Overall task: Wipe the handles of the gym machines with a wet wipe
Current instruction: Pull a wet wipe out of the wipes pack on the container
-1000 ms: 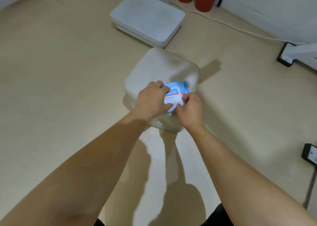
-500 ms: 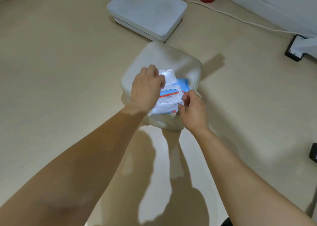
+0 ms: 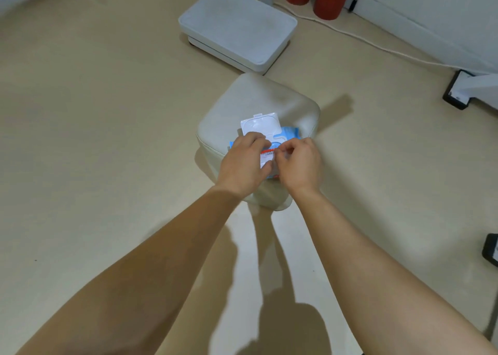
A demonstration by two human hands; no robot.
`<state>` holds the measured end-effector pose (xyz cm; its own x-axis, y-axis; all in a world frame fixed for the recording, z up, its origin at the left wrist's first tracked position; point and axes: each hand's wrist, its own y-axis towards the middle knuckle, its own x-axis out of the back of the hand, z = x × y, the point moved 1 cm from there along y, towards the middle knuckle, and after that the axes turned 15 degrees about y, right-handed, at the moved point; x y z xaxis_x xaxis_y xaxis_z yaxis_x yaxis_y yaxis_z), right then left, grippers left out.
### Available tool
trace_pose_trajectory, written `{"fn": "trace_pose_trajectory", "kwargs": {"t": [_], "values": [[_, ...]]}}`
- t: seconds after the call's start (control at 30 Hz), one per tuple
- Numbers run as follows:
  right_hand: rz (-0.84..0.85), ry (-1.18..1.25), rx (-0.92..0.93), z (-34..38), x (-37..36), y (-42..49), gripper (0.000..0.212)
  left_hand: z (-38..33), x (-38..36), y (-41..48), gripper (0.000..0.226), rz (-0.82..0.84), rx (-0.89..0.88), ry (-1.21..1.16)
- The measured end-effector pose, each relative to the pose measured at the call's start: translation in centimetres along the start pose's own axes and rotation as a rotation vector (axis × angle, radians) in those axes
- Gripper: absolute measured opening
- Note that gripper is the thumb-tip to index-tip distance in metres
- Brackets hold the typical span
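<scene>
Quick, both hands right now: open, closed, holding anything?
Left hand: grips the wet wipe pack.
Right hand: pinches at the pack's opening; whether it has a wipe cannot be told.

Open beige floor (image 3: 94, 139) flanks your cream padded stool (image 3: 293, 104); a white rectangular platform (image 3: 237, 26), perhaps a scale, blocks the far side.

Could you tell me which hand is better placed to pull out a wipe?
Probably the right hand: its fingertips pinch at the opening of the blue-and-white plastic wet wipe pack, while the left hand steadies it.
</scene>
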<state>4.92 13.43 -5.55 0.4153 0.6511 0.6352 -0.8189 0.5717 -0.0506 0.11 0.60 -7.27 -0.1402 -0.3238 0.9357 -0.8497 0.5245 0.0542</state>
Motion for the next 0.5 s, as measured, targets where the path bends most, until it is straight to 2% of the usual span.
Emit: {"fn": "trace_pose_trajectory", "kwargs": {"t": [0.1,0.2,0.27,0.33,0.4,0.5], "values": [[0.103,0.059,0.0,0.3,-0.2,0.2,0.016,-0.2,-0.3,0.0,0.04,-0.01,0.049,-0.048],[0.253,0.314,-0.066,1.0,-0.1,0.4,0.026,-0.3,-0.2,0.0,0.038,-0.027,0.098,-0.147],[0.351,0.397,-0.114,1.6,0.1,0.5,0.022,-0.2,0.1,0.2,0.029,-0.022,0.137,-0.202],[0.315,0.482,-0.156,1.7,0.5,0.8,0.014,0.2,0.4,0.2,0.019,-0.024,0.145,-0.225],[0.19,0.496,-0.141,0.9,0.8,1.3,0.013,0.6,0.7,0.0,0.014,-0.039,0.159,-0.264],[0.218,0.252,0.009,0.2,0.9,1.5,0.01,1.0,0.7,-0.4,0.015,-0.055,0.163,-0.316]]}}
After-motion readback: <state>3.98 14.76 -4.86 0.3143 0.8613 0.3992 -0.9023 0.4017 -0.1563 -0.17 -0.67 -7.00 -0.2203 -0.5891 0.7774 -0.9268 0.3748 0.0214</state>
